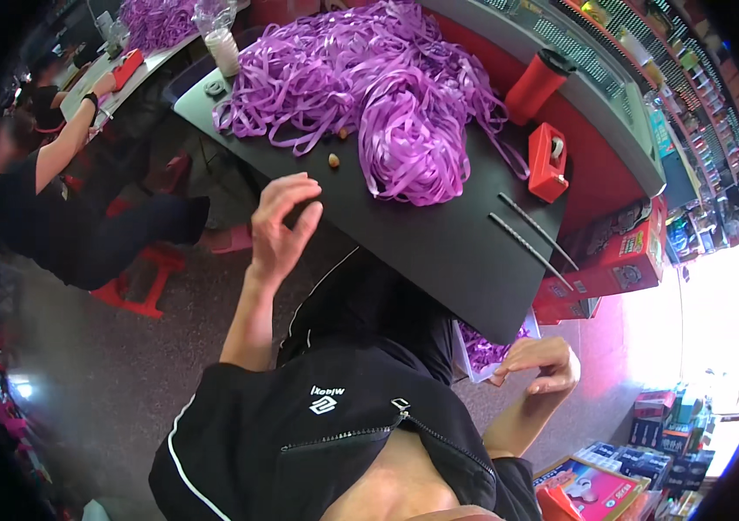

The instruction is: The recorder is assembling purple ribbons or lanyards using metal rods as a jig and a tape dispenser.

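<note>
A big heap of purple ribbon covers the far part of the black table, with a looser bundle hanging toward the near side. My left hand is raised just off the table's left edge, fingers bent and thumb apart, with nothing in it. Two small brownish lumps lie on the table beyond it. Beside the table's near right corner, my right hand hangs with loosely bent, parted fingers and shows nothing in its grasp. Right next to it, lower down, is a white bin holding purple ribbon pieces.
A red tape dispenser, two patterned sticks and a red tumbler are on the right. A drink cup stands far left. Another person sits on a red stool at a second table. Boxes border the right side.
</note>
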A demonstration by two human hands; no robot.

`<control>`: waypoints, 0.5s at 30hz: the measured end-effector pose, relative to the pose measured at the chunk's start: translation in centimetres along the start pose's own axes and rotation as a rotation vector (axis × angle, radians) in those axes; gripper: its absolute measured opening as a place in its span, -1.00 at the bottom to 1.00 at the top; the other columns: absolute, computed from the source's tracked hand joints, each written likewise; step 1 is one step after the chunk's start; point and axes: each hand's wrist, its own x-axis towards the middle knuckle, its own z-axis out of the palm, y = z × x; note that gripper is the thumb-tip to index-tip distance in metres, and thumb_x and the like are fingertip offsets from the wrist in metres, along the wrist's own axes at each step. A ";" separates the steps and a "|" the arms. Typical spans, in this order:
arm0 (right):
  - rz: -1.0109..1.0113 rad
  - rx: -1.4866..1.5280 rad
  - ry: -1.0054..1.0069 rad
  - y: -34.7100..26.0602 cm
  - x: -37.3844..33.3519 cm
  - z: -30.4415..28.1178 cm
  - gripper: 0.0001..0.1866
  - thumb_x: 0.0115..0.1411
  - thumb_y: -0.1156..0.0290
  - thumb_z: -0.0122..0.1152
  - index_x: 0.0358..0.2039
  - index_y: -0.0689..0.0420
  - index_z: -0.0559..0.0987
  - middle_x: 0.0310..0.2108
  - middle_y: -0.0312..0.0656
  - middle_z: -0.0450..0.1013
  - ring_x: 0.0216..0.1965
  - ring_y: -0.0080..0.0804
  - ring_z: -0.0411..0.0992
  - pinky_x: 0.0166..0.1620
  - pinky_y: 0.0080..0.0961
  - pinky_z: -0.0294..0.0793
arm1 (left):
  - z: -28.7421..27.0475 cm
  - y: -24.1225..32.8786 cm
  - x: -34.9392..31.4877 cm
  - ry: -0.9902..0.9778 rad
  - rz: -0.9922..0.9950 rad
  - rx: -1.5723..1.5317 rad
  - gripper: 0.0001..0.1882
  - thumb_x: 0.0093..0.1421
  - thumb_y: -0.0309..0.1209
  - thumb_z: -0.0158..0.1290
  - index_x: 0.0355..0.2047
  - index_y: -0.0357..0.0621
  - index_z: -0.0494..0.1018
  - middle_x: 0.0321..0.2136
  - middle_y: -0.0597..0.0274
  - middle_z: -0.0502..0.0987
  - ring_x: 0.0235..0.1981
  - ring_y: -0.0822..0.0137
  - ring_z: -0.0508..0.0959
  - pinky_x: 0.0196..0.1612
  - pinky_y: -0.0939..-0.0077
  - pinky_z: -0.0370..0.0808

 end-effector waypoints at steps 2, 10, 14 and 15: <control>0.001 -0.003 0.058 -2.0 4.1 -1.6 -0.62 0.08 0.27 0.23 -0.31 0.42 0.58 -0.27 0.10 0.54 -0.28 -0.15 0.53 -0.19 -0.37 0.46 | 1.0 -0.7 -1.3 -0.044 0.050 0.099 -0.72 0.09 -0.36 0.14 -0.18 -0.14 0.49 -0.10 0.16 0.49 0.09 0.10 0.39 0.19 0.13 0.18; 0.217 -0.512 0.525 -1.3 22.7 -8.7 -0.70 0.15 0.28 0.17 -0.33 0.32 0.61 -0.47 -0.20 0.54 -0.36 -0.52 0.48 -0.23 -0.55 0.45 | 4.0 -3.3 -5.5 -0.155 0.124 0.295 -0.55 0.14 -0.33 0.07 0.07 -0.01 0.36 0.15 0.24 0.30 0.25 0.13 0.19 0.30 0.01 -0.09; 0.381 -0.901 0.522 4.3 27.7 -13.0 -0.60 0.07 0.12 0.22 -0.36 0.27 0.62 -0.51 -0.05 0.53 -0.41 -0.41 0.51 -0.26 -0.48 0.44 | 4.9 -4.0 -5.4 -0.137 0.178 0.279 -0.53 0.13 -0.34 0.07 0.09 0.01 0.35 0.15 0.25 0.30 0.25 0.15 0.17 0.30 0.02 -0.11; 0.396 -0.939 0.527 5.6 28.5 -13.5 -0.56 0.04 0.07 0.24 -0.39 0.27 0.63 -0.51 0.01 0.52 -0.42 -0.34 0.52 -0.26 -0.45 0.45 | 4.8 -3.9 -5.4 -0.136 0.174 0.274 -0.53 0.13 -0.34 0.07 0.09 0.01 0.35 0.15 0.26 0.30 0.25 0.15 0.17 0.30 0.02 -0.12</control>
